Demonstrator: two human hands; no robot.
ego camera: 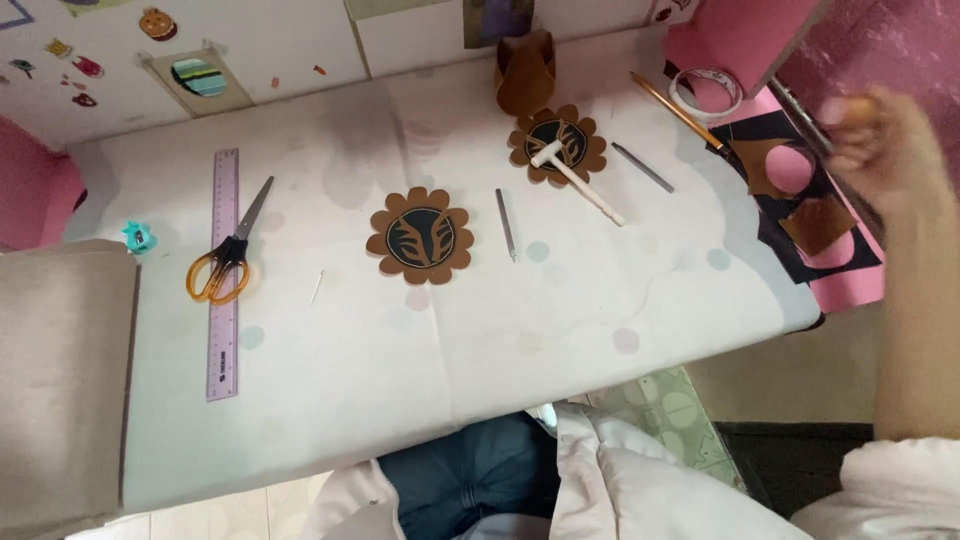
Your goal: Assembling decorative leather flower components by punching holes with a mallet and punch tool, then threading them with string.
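From the head camera, your right hand is raised at about two o'clock, past the right edge of the desk. It is blurred, so you cannot tell how far the fingers are curled or whether they grip anything; a yellowish smear shows at the fingertips, nothing clearer. Your left hand is out of view.

Just under that hand lie brown and black card offcuts with round holes cut out, spread on a pink sheet. They likely sit off to the side to leave the working surface free. A roll of tape and a pencil lie near them, toward one o'clock.

At the middle of the desk a brown scalloped flower disc with a black centre lies flat. A second flower disc sits at twelve o'clock, with a white T-shaped tool resting across it. Two thin grey metal rods lie close by, one between the discs and the other to the right of the second disc.

At nine o'clock, orange-handled scissors rest across a purple ruler, well apart from your hand.
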